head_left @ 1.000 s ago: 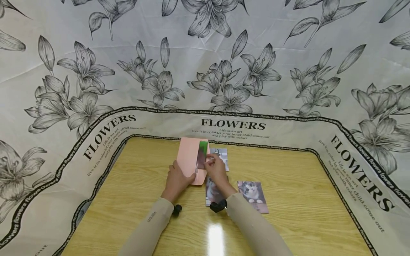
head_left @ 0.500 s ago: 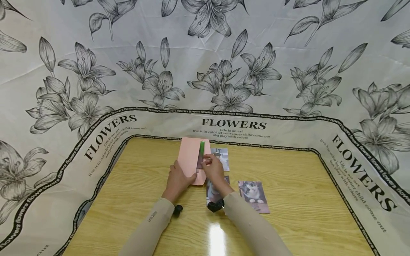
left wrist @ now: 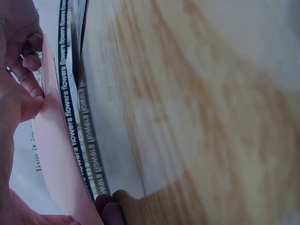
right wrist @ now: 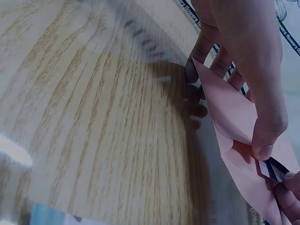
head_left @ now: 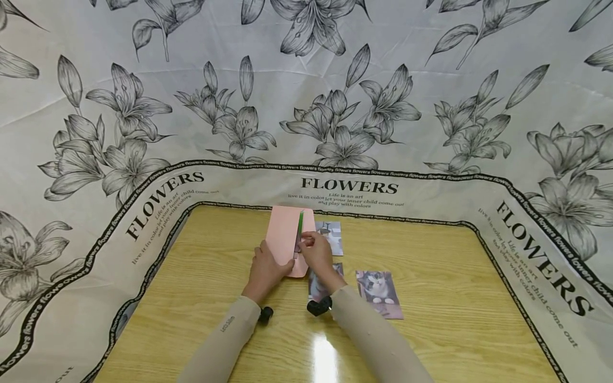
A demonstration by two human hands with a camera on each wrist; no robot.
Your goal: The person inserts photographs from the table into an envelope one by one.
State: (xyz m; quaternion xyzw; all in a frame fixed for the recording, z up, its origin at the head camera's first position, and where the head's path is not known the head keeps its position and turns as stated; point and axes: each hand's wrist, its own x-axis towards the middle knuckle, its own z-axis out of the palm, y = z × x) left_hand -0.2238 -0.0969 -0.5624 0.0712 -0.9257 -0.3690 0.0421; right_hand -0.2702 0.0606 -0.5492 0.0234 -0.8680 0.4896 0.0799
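- The worktop [head_left: 201, 298] carries a pink envelope [head_left: 283, 234], long axis running away from the person.
- Left hand [head_left: 265, 271] pinches its near end.
- Right hand [head_left: 317, 254], on its right edge, pinches a photo [head_left: 299, 230] nearly fully inside.

Long beige sleeves [head_left: 217, 340], black wrist cameras [head_left: 318, 307], bare hands [head_left: 262, 271]

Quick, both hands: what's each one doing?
Left hand: holds the pink envelope.
Right hand: pinches a photo at the envelope's opening.
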